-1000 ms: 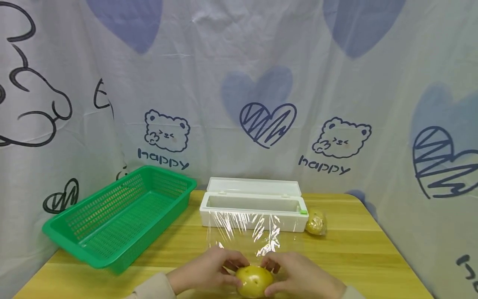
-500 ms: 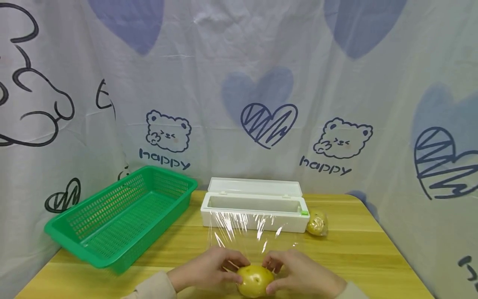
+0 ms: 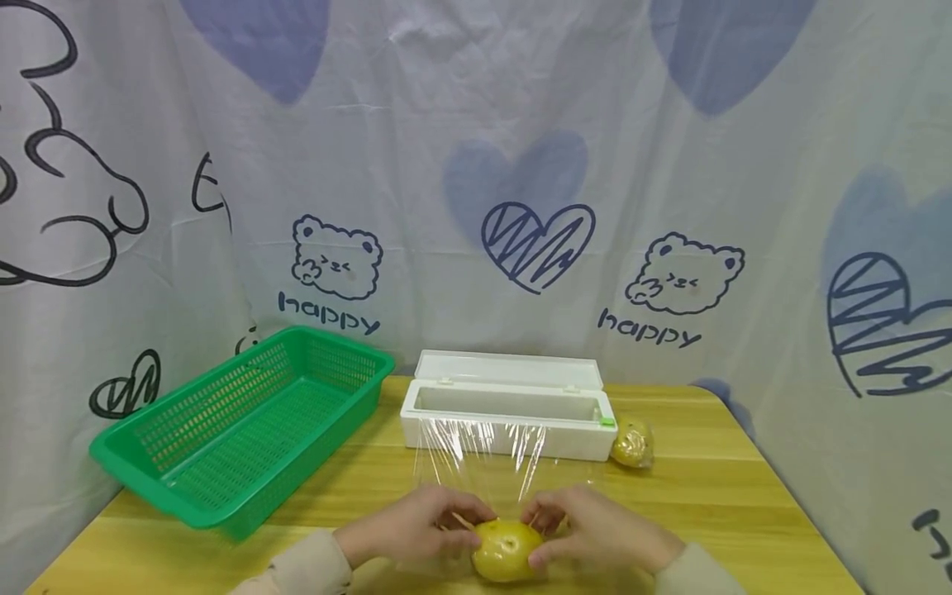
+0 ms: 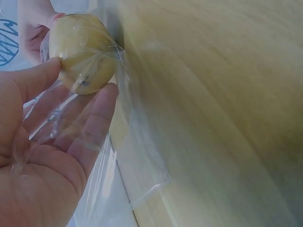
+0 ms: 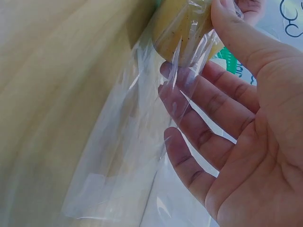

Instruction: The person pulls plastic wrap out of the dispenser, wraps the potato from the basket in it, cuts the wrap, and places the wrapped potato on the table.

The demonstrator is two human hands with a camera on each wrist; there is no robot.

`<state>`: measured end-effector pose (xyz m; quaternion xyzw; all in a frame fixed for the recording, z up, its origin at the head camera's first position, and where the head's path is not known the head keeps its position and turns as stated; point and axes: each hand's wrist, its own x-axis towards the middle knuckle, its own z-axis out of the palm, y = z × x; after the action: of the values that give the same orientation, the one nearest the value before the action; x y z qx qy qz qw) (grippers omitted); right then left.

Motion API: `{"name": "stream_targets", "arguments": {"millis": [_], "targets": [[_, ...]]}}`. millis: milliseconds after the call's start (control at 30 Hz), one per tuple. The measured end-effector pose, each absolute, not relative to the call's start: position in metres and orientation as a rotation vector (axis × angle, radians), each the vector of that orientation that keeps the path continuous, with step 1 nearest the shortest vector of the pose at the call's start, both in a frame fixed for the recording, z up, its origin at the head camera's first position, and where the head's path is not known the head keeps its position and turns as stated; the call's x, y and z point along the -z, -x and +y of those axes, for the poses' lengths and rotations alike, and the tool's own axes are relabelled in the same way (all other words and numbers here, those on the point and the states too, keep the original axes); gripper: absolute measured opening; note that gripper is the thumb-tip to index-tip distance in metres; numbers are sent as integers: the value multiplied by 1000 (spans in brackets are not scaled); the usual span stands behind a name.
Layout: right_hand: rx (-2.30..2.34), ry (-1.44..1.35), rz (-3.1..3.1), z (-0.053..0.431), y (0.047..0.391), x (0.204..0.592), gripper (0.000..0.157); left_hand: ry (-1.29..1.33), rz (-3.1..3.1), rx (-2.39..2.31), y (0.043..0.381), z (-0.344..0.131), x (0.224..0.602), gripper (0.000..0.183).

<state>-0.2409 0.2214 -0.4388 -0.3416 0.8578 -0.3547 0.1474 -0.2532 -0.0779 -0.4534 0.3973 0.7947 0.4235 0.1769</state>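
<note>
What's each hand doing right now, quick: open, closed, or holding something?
Left hand: holding the potato by its left side, clear film over it.
Right hand: holding the same potato by its right side.

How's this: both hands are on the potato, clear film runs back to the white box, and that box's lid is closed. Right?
Not quite: the head view shows the white box with its lid open. Left hand and right hand are on the potato, and clear film runs to the box.
</note>
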Motion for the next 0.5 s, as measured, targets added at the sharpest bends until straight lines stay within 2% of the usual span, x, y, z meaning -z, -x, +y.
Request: {"name": "stream_targets", "arguments": {"millis": [500], "targets": [[980, 937, 2432, 220, 246, 433, 32, -1098, 2276, -1186, 255, -88, 446, 32]]}}
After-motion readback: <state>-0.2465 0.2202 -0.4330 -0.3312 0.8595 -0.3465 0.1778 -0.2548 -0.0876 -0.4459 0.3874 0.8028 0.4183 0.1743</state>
